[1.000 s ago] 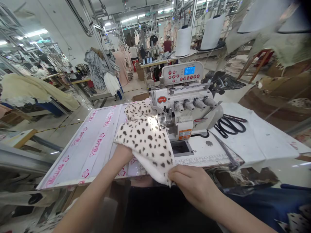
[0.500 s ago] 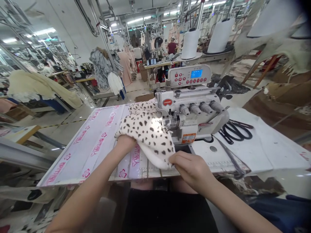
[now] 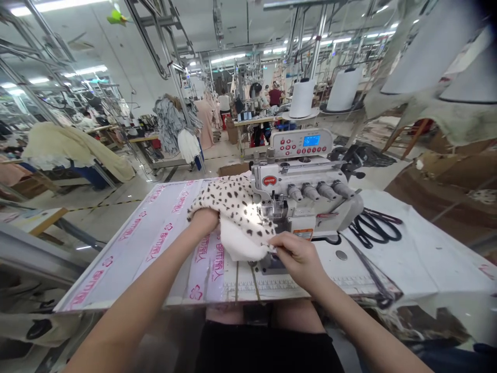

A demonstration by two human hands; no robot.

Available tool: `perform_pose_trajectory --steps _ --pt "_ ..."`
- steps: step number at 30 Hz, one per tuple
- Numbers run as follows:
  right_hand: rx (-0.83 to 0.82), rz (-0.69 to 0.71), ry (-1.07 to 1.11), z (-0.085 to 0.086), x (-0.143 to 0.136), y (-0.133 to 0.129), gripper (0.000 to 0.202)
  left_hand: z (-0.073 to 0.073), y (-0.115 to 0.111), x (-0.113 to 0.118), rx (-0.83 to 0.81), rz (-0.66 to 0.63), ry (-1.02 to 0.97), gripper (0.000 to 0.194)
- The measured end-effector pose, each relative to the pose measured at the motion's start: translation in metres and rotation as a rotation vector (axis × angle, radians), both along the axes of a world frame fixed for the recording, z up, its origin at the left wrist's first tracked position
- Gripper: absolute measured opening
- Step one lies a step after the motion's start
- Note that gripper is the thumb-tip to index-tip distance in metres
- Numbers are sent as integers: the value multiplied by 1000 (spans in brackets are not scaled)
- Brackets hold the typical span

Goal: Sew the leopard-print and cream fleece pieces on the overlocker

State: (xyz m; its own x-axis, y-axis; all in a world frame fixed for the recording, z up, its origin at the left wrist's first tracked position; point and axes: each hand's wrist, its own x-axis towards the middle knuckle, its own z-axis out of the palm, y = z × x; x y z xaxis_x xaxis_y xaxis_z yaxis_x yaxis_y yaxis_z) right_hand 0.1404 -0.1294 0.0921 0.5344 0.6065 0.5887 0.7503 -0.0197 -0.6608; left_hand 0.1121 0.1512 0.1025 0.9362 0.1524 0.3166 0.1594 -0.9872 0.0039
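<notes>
A white fleecy cloth with dark spots (image 3: 229, 199) lies at the left of a white sewing machine (image 3: 303, 178), its right part under the lit needle area. My left hand (image 3: 205, 220) reaches under a fold of the cloth; its fingers are hidden. My right hand (image 3: 291, 248) pinches the cloth's near right corner in front of the machine. Between my hands the plain white underside shows.
Black-handled scissors (image 3: 376, 225) lie right of the machine on the white table (image 3: 415, 248). Thread cones (image 3: 303, 98) stand behind it. Pink-printed plastic (image 3: 135, 248) covers the table's left part. People sit farther back.
My right hand has moved up and slightly left with the cloth corner, nearer the machine. More of the white underside shows. The camera view has tilted up a little.
</notes>
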Motion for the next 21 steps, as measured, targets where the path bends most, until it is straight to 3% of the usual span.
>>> perform_pose_trajectory --steps 4,7,12,14,17,21 --pt "53 -45 24 -3 5 5 20 10 -8 -3 31 22 105 26" --pt "53 -91 31 -6 6 5 18 23 -26 -26 41 9 178 23" --pt "74 -89 23 -10 6 5 17 56 -85 -84 -57 18 234 20" --pt "86 -64 40 -11 5 4 19 60 -111 -94 -153 -115 56 18" --pt "89 -24 66 -11 5 4 21 47 -138 -87 -232 -384 -223 36" --pt "122 -15 64 -9 5 4 21 13 -145 -61 -238 -440 -282 44"
